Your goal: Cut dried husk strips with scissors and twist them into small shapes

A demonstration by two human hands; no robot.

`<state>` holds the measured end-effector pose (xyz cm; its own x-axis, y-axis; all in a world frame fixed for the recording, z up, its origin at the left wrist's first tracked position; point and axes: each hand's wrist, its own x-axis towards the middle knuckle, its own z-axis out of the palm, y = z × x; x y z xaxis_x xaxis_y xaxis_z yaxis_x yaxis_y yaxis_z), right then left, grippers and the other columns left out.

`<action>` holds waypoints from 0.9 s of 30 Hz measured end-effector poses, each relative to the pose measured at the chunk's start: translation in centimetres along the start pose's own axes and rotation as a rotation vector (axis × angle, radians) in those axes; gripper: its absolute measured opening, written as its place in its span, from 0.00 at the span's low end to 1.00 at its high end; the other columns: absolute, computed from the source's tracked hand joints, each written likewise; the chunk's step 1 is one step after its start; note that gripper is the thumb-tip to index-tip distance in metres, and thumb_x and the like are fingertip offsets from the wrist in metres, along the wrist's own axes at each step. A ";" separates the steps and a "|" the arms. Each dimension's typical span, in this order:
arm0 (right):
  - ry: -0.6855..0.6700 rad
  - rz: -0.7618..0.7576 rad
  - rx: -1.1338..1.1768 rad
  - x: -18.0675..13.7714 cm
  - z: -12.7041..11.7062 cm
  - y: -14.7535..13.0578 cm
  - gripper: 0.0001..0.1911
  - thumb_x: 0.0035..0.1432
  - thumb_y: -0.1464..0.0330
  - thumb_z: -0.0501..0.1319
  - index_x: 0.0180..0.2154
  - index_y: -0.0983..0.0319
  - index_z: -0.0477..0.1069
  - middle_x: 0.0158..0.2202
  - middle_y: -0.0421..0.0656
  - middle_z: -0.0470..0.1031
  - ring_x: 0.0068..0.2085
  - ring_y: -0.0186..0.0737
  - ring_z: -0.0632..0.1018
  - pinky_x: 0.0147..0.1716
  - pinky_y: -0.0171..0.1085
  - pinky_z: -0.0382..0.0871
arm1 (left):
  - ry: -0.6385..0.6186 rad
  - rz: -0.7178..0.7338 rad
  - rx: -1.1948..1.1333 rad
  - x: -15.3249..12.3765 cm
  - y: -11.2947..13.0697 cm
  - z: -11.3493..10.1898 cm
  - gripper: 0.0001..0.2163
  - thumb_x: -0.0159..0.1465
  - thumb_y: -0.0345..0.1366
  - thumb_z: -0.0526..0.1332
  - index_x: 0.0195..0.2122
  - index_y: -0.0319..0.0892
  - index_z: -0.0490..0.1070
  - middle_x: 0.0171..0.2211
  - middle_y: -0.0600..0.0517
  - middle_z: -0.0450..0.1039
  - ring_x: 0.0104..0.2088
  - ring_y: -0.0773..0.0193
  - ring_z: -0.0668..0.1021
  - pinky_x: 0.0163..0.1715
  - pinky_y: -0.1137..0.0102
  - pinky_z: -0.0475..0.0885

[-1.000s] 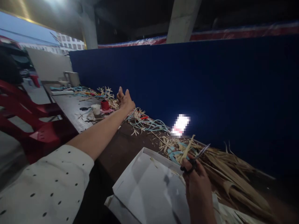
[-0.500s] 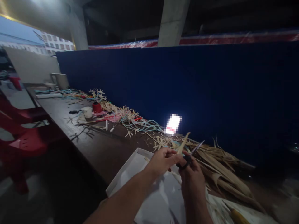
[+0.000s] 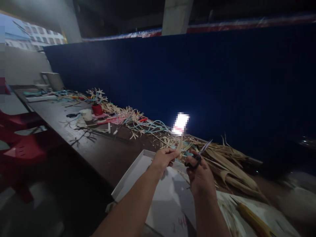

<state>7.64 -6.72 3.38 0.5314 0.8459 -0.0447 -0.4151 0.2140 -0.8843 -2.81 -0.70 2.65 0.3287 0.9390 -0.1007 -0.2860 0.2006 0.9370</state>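
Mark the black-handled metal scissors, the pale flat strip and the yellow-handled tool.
Black-handled scissors [image 3: 203,150]: head view, on the blades.
Pale flat strip [image 3: 180,144]: head view, on its upper part.
Yellow-handled pointed tool [image 3: 254,215]: head view, on the handle.

The left hand [image 3: 163,160] pinched a pale strip [image 3: 181,146], its tip pointing upward, while the right hand [image 3: 201,174], just beside it, gripped black-handled scissors [image 3: 198,157] with the blades pointing up and away. Beneath both hands lay a shallow white box [image 3: 134,171]; to the right of the right hand spread dry brown leaves [image 3: 237,176] and a yellow-handled tool [image 3: 254,216]. Beyond the left hand, to its left, were pale blue cords [image 3: 161,125] and, farther off, a red spool [image 3: 97,109]
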 end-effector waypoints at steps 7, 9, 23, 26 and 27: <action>-0.005 0.003 -0.155 -0.1 0.1 0.6 0.29 0.38 0.64 0.70 0.46 0.59 0.70 0.26 0.36 0.70 0.22 0.27 0.66 0.18 0.26 0.56 | 0.005 0.047 -0.157 -0.2 0.2 -0.6 0.14 0.45 0.40 0.68 0.28 0.37 0.71 0.22 0.52 0.70 0.22 0.72 0.71 0.20 0.78 0.64; -0.053 0.025 -0.226 -0.3 0.1 0.8 0.27 0.39 0.62 0.70 0.45 0.59 0.71 0.26 0.36 0.71 0.24 0.29 0.68 0.20 0.27 0.57 | 0.060 0.108 -0.186 0.1 0.2 -0.7 0.13 0.46 0.40 0.68 0.28 0.37 0.70 0.17 0.56 0.66 0.17 0.75 0.67 0.17 0.78 0.60; -0.442 0.094 -0.571 -1.6 1.2 0.7 0.24 0.41 0.60 0.68 0.42 0.61 0.76 0.22 0.39 0.69 0.25 0.35 0.69 0.23 0.33 0.62 | 0.278 0.194 -0.382 1.1 0.8 -1.5 0.14 0.43 0.39 0.69 0.27 0.36 0.70 0.20 0.55 0.67 0.19 0.75 0.67 0.17 0.79 0.60; -0.432 0.090 -0.619 -1.6 1.4 0.6 0.24 0.41 0.59 0.68 0.42 0.62 0.76 0.21 0.38 0.68 0.24 0.35 0.68 0.23 0.32 0.61 | 0.284 0.204 -0.404 0.9 0.9 -1.4 0.14 0.43 0.39 0.69 0.27 0.35 0.70 0.20 0.55 0.67 0.19 0.75 0.67 0.17 0.79 0.61; -0.419 0.091 -0.634 -1.6 1.4 0.6 0.25 0.41 0.58 0.68 0.43 0.62 0.76 0.21 0.38 0.68 0.24 0.35 0.68 0.23 0.32 0.61 | 0.280 0.205 -0.412 0.9 0.9 -1.4 0.14 0.44 0.38 0.68 0.27 0.35 0.70 0.19 0.56 0.66 0.18 0.76 0.67 0.16 0.79 0.60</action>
<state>5.52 -7.32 3.58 0.1382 0.9885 -0.0619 0.1271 -0.0797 -0.9887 -4.01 0.66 2.92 -0.0071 0.9977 -0.0679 -0.6669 0.0459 0.7437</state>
